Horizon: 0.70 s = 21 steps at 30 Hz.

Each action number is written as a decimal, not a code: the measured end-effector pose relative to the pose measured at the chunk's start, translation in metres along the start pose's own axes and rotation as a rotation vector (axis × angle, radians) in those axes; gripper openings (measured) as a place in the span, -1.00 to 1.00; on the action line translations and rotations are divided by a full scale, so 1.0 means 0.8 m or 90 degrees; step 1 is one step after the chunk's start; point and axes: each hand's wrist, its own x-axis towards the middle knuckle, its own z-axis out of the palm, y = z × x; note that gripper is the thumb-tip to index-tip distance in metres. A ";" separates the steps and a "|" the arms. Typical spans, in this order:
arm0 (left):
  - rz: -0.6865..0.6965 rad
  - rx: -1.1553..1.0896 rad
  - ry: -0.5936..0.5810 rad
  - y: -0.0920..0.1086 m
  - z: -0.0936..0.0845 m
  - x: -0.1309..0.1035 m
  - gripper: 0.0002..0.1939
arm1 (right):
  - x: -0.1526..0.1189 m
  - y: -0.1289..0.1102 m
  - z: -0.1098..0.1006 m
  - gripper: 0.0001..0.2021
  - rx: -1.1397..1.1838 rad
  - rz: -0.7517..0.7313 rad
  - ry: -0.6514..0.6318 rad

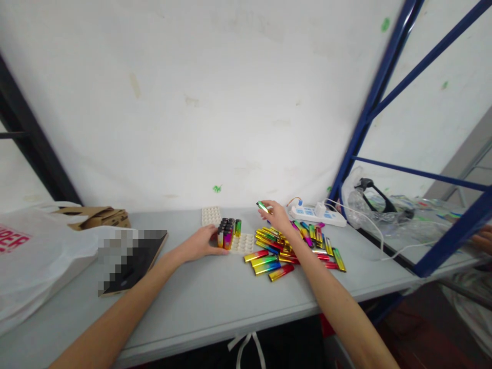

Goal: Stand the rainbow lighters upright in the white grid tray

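Observation:
In my right hand point(273, 214), raised above the table, a shiny green lighter point(263, 206) with a dark end is pinched between the fingers. My left hand point(205, 242) grips the left end of a white tray point(246, 244) with rows of round holes, thumb at its front side. Several lighters point(226, 233) with dark tops stand upright, packed together in the tray's left part. One green-gold lighter point(238, 228) stands just right of them. A loose pile of metallic multicoloured lighters point(271, 251) lies right of the tray, partly behind my right forearm.
A second white holed tray point(211, 215) lies near the wall. A power strip point(319, 216) with cables sits behind the pile. Left are a dark tablet-like device point(140, 259), cardboard point(100, 219) and a white plastic bag point(46, 261). A blue frame point(355, 138) rises at right; another person's hand point(482, 238) shows beyond.

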 end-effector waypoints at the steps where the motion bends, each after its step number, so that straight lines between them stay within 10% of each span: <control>1: 0.000 0.005 0.000 -0.001 0.000 0.000 -0.38 | -0.002 -0.005 0.001 -0.67 0.082 0.014 -0.008; 8: 0.008 0.011 -0.012 -0.002 0.000 -0.001 -0.34 | -0.020 -0.042 0.024 -0.69 0.240 0.062 -0.064; 21: 0.003 -0.013 -0.006 0.002 -0.001 -0.002 -0.38 | -0.041 -0.072 0.053 -0.47 0.029 0.091 -0.022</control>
